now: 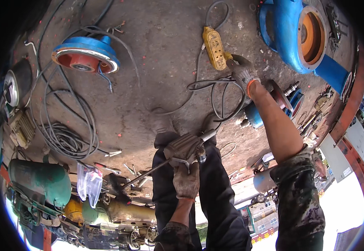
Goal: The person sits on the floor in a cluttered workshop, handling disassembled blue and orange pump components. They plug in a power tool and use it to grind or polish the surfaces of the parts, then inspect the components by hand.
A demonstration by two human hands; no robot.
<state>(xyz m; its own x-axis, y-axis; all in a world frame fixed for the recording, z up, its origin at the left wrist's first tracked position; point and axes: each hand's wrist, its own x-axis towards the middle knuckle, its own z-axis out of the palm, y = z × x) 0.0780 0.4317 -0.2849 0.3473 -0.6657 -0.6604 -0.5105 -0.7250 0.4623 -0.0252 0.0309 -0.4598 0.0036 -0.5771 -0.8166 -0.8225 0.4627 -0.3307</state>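
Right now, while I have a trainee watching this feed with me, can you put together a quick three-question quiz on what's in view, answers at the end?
1. What is the left hand holding?
2. True or false: the right hand is at the end of the yellow power strip that is nearer the person.
3. What colour is the large round casing at the upper right of the view?
a) green
b) blue
c) yellow

Key: 1. A grey power tool. 2. True. 3. b, blue.
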